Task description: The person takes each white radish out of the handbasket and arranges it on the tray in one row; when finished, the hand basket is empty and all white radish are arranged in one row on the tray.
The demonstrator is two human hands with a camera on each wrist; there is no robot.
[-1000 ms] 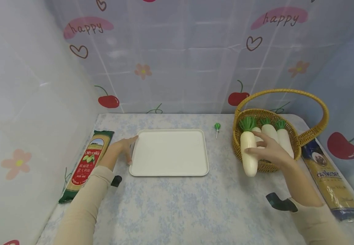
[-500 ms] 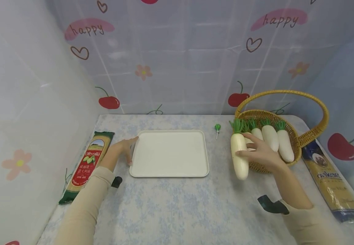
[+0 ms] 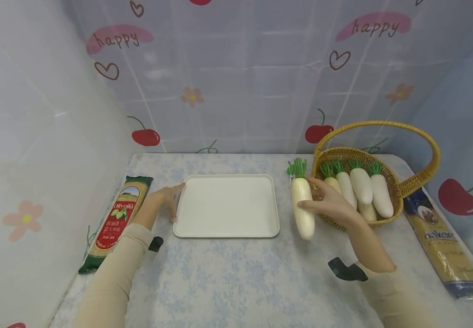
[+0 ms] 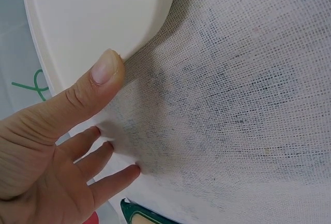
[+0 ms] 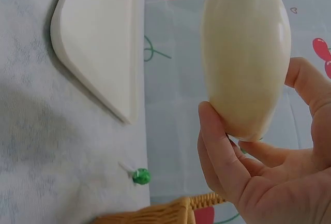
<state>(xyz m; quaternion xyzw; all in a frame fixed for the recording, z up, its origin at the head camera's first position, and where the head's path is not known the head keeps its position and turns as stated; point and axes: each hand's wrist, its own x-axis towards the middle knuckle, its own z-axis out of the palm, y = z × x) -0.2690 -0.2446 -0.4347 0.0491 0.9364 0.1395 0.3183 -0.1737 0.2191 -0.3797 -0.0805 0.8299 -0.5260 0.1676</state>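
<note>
A white radish with green leaf stubs hangs above the cloth between the tray and the basket. My right hand grips it from the right, thumb and fingers on either side, as the right wrist view also shows. The white rectangular tray lies flat in the middle. At its left edge rests my left hand, fingers spread and holding nothing. In the left wrist view the thumb lies at the tray's rim. Several more radishes lie in the wicker basket at the right.
A green lollipop lies behind the held radish, partly covered by its leaves. A red and green pasta bag lies at the left, a gold and blue bag at the right. The basket's tall handle arches up.
My right hand has carried the radish leftward, out from over the basket to just right of the tray. The left hand and the tray have stayed put.
</note>
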